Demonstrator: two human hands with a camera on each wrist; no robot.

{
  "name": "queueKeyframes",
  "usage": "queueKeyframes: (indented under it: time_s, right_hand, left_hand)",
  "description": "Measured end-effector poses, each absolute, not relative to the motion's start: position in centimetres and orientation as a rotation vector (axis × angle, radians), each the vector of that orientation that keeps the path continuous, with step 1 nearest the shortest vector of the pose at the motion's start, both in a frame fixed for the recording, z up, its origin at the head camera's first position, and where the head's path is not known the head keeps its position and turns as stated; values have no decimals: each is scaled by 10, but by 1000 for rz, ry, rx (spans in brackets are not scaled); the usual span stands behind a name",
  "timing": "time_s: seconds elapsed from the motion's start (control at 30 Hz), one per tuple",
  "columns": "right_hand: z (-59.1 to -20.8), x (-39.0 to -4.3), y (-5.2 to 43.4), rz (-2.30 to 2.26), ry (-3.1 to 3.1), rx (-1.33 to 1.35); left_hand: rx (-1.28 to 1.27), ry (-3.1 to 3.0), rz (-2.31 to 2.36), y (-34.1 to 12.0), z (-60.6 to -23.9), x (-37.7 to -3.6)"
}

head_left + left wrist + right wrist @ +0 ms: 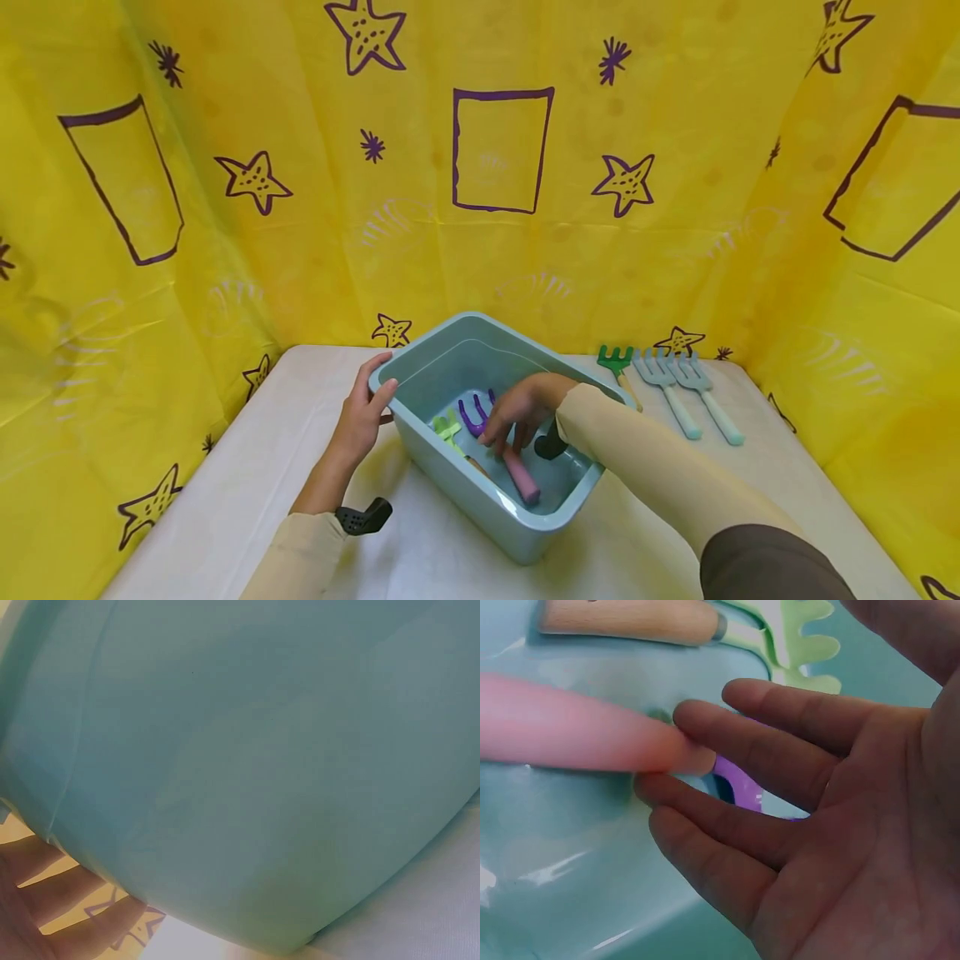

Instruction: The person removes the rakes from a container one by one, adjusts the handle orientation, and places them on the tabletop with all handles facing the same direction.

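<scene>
1. Yellow backdrop point(675, 208), printed with purple stars and rectangles; stands behind and to both sides of the tub.
2. Desk point(247, 467), white-covered; carries the tub at its middle.
3. Tub point(517, 533), pale teal plastic, rectangular, set at an angle; the landmark for all entries below. Its outer wall point(255, 772) fills the left wrist view.
4. Left hand point(363, 417): at the tub's far-left corner, thumb over the rim, fingers against the outside wall, fairly straight.
5. Right hand point(521, 408): inside the tub, palm down, fingers point(780, 750) relaxed and slightly spread. In the right wrist view the fingertips touch the rake with the pink handle where handle meets head; they do not close around it.
6. Rake with pink handle point(517, 475) point(570, 731), purple head; lies on the tub floor, handle toward the tub's near corner.
7. Light green rake point(447, 429) point(795, 645), wooden handle; lies on the tub floor just left of the pink-handled one.
8. Two teal rakes point(693, 400): on the desk right of the tub, side by side, prongs away from the person.
9. Dark green rake point(617, 362): on the desk between the tub and the teal pair, wooden handle.
</scene>
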State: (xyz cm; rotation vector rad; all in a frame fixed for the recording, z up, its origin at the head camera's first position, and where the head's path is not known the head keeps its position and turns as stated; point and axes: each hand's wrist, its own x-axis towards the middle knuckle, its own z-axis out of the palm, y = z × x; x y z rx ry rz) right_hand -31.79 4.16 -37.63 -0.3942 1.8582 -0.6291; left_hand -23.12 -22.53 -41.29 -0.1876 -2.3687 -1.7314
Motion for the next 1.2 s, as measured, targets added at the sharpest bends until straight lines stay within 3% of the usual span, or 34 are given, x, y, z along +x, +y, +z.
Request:
queueKeyframes:
  time_s: [0.3,0.6,1.2]
  right_hand:
    - [-368,-319,43,-774,1863,-488]
    - [-366,-319,42,-878,1983,-490]
    - [-366,-322,49,-973,2247,-496]
  left_hand:
    - [-180,-2363,-1749,-225,-411,-231]
    - [-169,-2402,-1753,-212,-380,-210]
    - [-166,-2371,-1743,-225,-413,-232]
